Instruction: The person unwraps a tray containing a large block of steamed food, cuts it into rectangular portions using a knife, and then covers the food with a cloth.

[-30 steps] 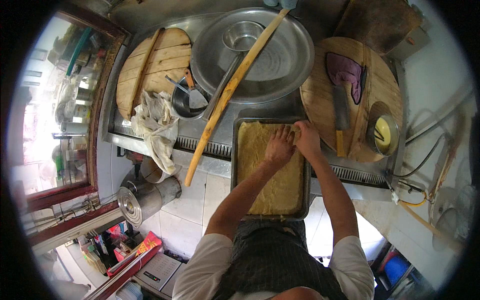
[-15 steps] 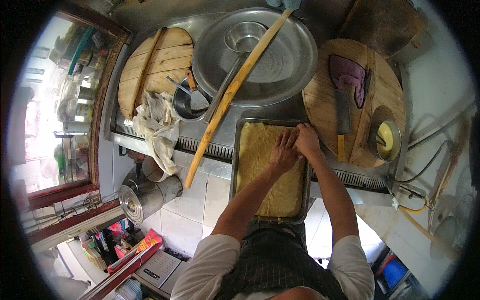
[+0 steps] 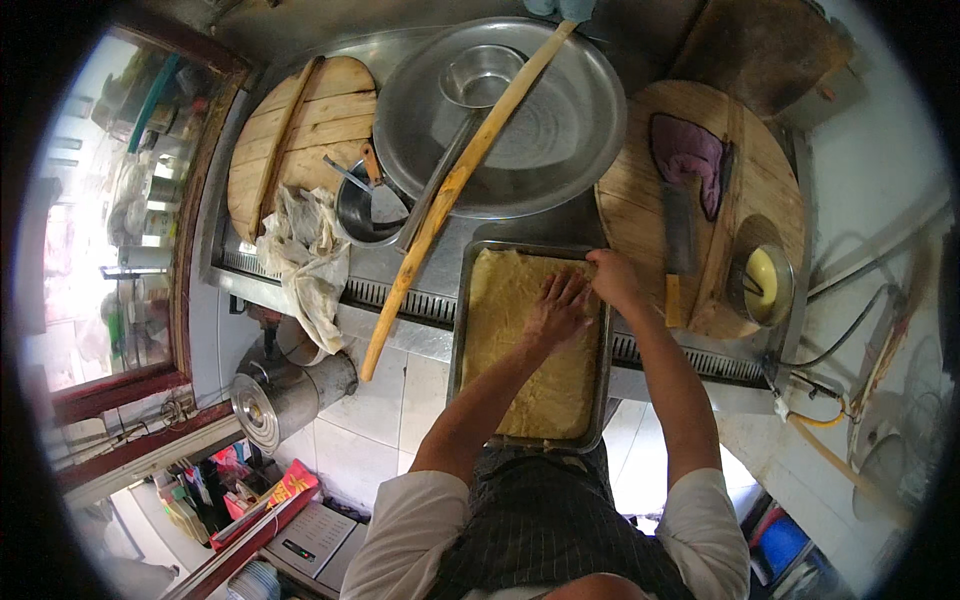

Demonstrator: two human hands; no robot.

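A yellowish sheet of dough (image 3: 510,330) covers the bottom of a rectangular metal baking tray (image 3: 456,352), which reaches over the counter's front edge toward my body. My left hand (image 3: 560,310) lies flat on the dough's upper right part, fingers spread and pointing away from me. Around the tray's far right corner my right hand (image 3: 615,278) is closed on the rim. Little of the fingertips on the tray's outer side shows.
Behind the tray, a wide metal basin (image 3: 590,110) holds a ladle (image 3: 480,78), with a long wooden stick (image 3: 465,175) across it. At right, a round wooden lid (image 3: 630,150) bears a cleaver (image 3: 678,230), a purple cloth (image 3: 690,160) and a pot of yellow liquid (image 3: 765,285).
My left hand has drawn slightly nearer to me and away from my right hand, its fingers now more spread. My right hand stays at the tray's far right corner.
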